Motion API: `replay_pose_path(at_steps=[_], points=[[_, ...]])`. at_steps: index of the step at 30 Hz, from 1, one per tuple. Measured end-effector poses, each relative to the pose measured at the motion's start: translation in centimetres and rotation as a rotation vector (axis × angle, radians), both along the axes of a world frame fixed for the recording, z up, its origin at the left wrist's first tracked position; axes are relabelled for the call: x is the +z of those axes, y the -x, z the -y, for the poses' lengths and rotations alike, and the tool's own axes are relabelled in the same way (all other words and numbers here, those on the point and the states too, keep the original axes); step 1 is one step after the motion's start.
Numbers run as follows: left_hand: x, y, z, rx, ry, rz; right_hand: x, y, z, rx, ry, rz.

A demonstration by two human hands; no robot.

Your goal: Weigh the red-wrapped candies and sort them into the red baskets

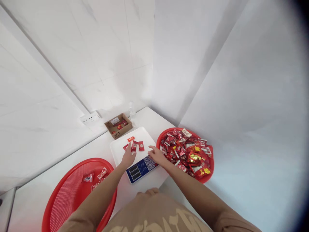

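On the white tray of a digital scale [147, 139] lie several small red candy packets [141, 146] and a flat orange-red packet [130, 139]. My left hand [128, 158] is over the tray's front left part, fingers apart, with its fingertips right at the packets; whether they touch is unclear. At the scale's right edge, over the keypad [150, 163], my right hand [157, 155] has its thumb and index finger apart and nothing between them. Beside it stands a round red basket [158, 141] heaped with red and gold candy packets [180, 151].
To the left is a larger red mesh basket [63, 193] with a few red-and-white packets [102, 173]. Behind the scale sit an open cardboard box [118, 132] holding red packets and a clear bottle [132, 110]. White walls meet behind the table; a socket strip [90, 119] is on the left one.
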State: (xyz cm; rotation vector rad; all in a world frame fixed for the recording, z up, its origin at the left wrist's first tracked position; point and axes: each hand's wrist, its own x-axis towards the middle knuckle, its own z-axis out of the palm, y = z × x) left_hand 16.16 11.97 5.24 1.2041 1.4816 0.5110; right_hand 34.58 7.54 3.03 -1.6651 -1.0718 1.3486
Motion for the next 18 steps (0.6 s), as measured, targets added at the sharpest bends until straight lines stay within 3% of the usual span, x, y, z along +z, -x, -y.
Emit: replay_pose_path(at_steps=[4,7,10,13,18], points=[[-1.1,1.0,0.7,-0.49,-0.369,-0.61,-0.4,-4.4,3.6,0.057,-0.137,0.329],[-1.6,1.0,0.3,-0.695,-0.407,-0.812,-0.3,-6.9,5.5,0.114,-0.092,0.583],[-1.9,0.5,-0.2,-0.72,-0.411,-0.862,-0.3,-8.2,6.5,0.228,-0.023,0.736],[-2.2,0.2,0.2,-0.66,-0.478,-0.816,-1.0,-8.6,6.8,0.311,0.045,0.783],[-2.9,0.9,4.3,-0.537,-0.499,-0.525,-3.1,-8.9,6.4,0.345,0.15,0.851]])
